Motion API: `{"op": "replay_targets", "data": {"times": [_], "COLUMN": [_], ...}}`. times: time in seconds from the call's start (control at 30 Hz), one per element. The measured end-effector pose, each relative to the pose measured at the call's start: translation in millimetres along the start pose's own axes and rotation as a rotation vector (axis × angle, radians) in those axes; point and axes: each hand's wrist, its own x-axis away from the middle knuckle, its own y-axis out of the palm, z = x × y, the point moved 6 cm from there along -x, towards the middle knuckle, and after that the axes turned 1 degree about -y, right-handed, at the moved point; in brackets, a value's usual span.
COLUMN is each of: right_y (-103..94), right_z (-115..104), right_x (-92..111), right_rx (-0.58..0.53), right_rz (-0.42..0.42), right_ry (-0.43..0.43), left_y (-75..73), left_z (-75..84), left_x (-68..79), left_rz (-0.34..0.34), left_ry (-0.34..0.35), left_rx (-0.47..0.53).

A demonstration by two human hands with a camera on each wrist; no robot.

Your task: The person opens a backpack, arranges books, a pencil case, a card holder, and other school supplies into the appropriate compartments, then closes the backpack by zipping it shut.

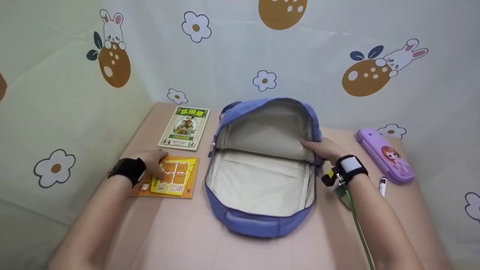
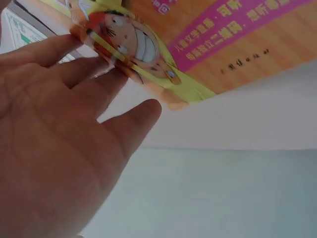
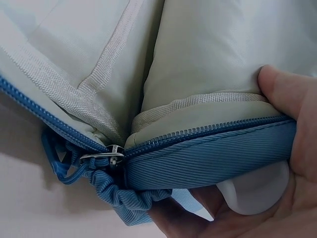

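A blue backpack [image 1: 252,227] lies unzipped, its pale lining showing and its front flap [image 1: 268,129] folded back. My right hand [image 1: 326,149] grips the flap's zippered side edge, thumb [image 3: 282,91] on the lining and fingers underneath. Beside those fingers, a white rounded piece [image 3: 257,191] shows below the blue fabric. At the left, my left hand [image 1: 153,162] is over an orange book [image 1: 193,165] with a yellow panel. In the left wrist view its fingertips [image 2: 119,74] touch the book near a cartoon face, while the thumb [image 2: 143,119] stands apart.
Behind the orange book lies a green-and-cream book [image 1: 184,129]. A purple pencil case [image 1: 386,155] and a white marker [image 1: 382,186] lie to the right, near my right forearm. A patterned curtain [image 1: 225,56] surrounds the table's back and sides. A green cable [image 1: 358,225] runs along my right forearm.
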Motion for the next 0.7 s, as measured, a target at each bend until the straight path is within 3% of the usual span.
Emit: {"op": "replay_targets", "data": {"times": [0.27, 0.57, 0.7], "right_y": [1.6, 1.0, 1.6], "right_z": [1, 1, 1], "right_x": [1, 1, 1], "right_rx": [-0.003, 0.016, 0.019], "right_rz": [0.006, 0.017, 0.018], "right_ry": [-0.02, -0.026, -0.022], "left_y": [-4.3, -8.6, -4.4], "left_z": [1.3, -6.1, -9.8], "left_x": [5.7, 32.7, 34.7], "left_rz": [0.059, 0.004, -0.018], "left_ry": [-0.013, -0.177, -0.232], "left_rx": [-0.094, 0.02, 0.069]}}
